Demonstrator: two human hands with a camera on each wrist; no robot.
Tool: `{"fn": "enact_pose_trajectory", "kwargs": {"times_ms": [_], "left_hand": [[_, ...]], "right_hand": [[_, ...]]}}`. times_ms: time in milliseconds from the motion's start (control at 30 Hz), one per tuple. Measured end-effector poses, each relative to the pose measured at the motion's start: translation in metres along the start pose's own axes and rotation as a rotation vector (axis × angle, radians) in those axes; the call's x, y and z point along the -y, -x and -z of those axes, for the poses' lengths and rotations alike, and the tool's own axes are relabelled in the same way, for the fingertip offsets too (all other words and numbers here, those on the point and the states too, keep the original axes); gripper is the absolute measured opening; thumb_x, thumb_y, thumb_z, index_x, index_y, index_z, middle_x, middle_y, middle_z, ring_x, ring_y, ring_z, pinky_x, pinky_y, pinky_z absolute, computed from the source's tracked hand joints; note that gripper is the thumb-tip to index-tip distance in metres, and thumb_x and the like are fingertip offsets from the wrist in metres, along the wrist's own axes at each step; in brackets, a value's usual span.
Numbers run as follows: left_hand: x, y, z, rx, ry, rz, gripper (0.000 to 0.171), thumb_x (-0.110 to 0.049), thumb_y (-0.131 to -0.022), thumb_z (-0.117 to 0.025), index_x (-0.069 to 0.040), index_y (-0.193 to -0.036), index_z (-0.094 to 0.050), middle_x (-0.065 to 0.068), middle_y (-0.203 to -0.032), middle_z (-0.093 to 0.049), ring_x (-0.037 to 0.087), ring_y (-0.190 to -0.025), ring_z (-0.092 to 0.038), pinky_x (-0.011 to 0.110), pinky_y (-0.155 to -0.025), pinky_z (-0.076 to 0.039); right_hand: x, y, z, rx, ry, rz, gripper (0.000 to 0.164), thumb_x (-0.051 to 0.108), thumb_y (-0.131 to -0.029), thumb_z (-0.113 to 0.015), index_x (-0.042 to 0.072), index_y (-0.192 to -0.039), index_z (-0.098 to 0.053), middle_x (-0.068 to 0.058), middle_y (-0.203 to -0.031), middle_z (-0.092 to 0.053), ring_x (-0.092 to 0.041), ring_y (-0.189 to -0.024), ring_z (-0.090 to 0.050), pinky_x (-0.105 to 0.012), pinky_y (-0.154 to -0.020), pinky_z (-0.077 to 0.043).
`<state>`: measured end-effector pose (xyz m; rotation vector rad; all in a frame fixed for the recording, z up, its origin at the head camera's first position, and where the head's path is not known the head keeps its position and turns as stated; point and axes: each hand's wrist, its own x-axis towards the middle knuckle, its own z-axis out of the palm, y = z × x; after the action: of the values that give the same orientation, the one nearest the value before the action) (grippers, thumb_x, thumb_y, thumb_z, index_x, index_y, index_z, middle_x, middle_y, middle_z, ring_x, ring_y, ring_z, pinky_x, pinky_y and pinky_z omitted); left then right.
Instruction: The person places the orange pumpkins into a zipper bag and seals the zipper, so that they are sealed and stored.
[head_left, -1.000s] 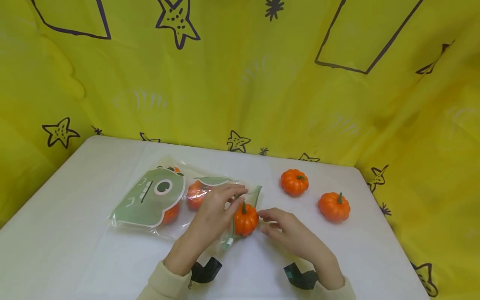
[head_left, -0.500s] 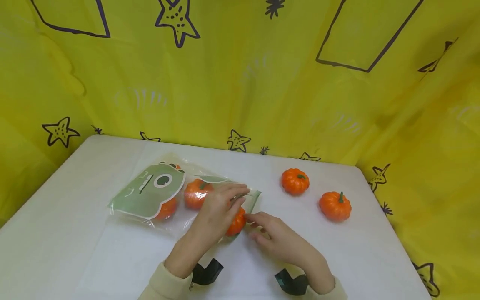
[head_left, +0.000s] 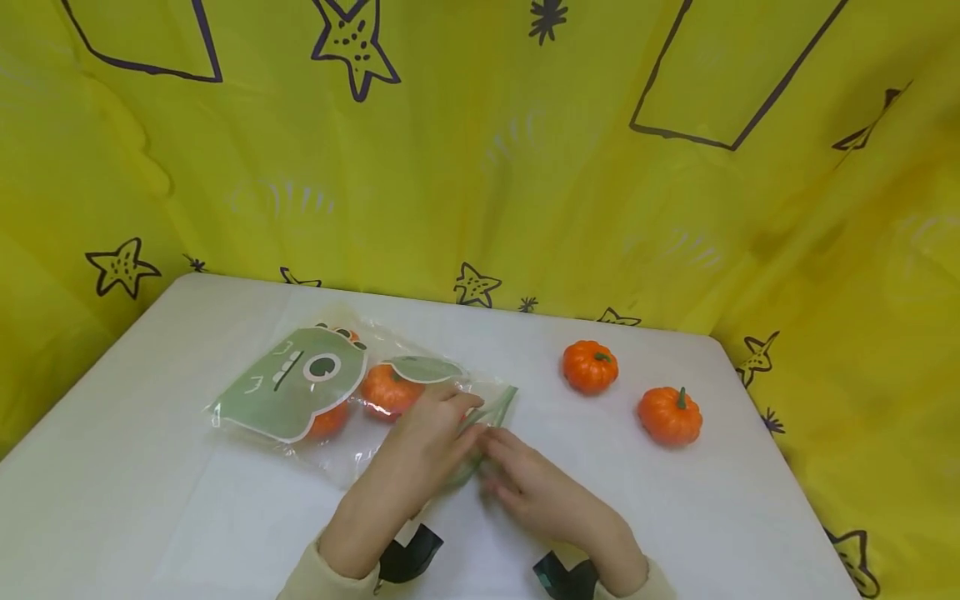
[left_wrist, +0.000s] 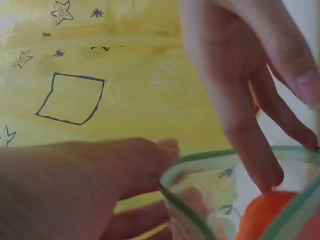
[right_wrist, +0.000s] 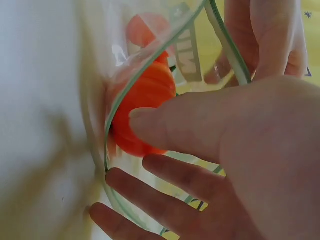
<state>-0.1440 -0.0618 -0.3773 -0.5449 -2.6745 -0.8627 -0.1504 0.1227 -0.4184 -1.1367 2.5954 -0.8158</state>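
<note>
A clear zip bag [head_left: 262, 404] with a green monster print lies on the table, its green-edged mouth facing right. Orange toy pumpkins show inside, one [head_left: 386, 393] through the clear film. My left hand [head_left: 423, 437] holds the bag's rim at the mouth, fingers over the upper side. In the right wrist view a pumpkin [right_wrist: 150, 95] sits just within the mouth. My right hand [head_left: 543, 496] reaches into the opening with fingers extended, its thumb [right_wrist: 160, 125] against that pumpkin. From the left wrist view, a right-hand fingertip touches the pumpkin's [left_wrist: 265, 215] top.
Two loose pumpkins stand on the right of the white table [head_left: 720, 517], one farther back [head_left: 590, 367] and one nearer the right edge [head_left: 670, 416]. A yellow curtain [head_left: 480, 167] with dark drawings hangs behind. Black wrist mounts [head_left: 411, 557] sit near both sleeves.
My right hand has moved left, and the pumpkin at the mouth has gone into the bag, now hidden by the hands in the head view. The left hand stays at the rim.
</note>
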Motion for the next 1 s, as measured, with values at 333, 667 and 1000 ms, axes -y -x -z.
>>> {"fn": "enact_pose_trajectory", "kwargs": {"times_ms": [333,667,1000], "left_hand": [[-0.004,-0.003,-0.005,0.010,0.116,0.091,0.020,-0.006,-0.092,-0.066,-0.004,-0.111,-0.073,0.010,-0.107,-0.072,0.026,-0.099,-0.068,0.040,-0.087,-0.057],[-0.011,-0.007,-0.010,-0.103,0.259,0.067,0.028,-0.002,-0.091,-0.067,-0.005,-0.118,-0.070,0.009,-0.112,-0.070,0.022,-0.100,-0.068,0.033,-0.086,-0.058],[0.000,-0.002,-0.005,-0.027,0.134,0.111,0.028,-0.014,-0.090,-0.071,-0.005,-0.117,-0.071,0.009,-0.110,-0.071,0.019,-0.087,-0.066,0.031,-0.076,-0.058]], "right_hand": [[0.004,0.002,-0.015,0.010,0.125,0.027,0.050,0.005,-0.098,-0.051,0.003,-0.147,-0.044,-0.010,-0.154,-0.042,-0.026,-0.141,-0.041,-0.043,-0.115,-0.038],[0.002,-0.005,-0.023,-0.067,0.263,0.085,0.050,-0.002,-0.090,-0.052,0.006,-0.140,-0.052,-0.005,-0.149,-0.050,-0.028,-0.138,-0.042,-0.049,-0.111,-0.040],[-0.008,-0.001,-0.007,-0.050,0.112,-0.079,0.056,0.005,-0.092,-0.061,0.010,-0.146,-0.047,-0.005,-0.153,-0.046,-0.026,-0.142,-0.041,-0.046,-0.116,-0.037]]}}
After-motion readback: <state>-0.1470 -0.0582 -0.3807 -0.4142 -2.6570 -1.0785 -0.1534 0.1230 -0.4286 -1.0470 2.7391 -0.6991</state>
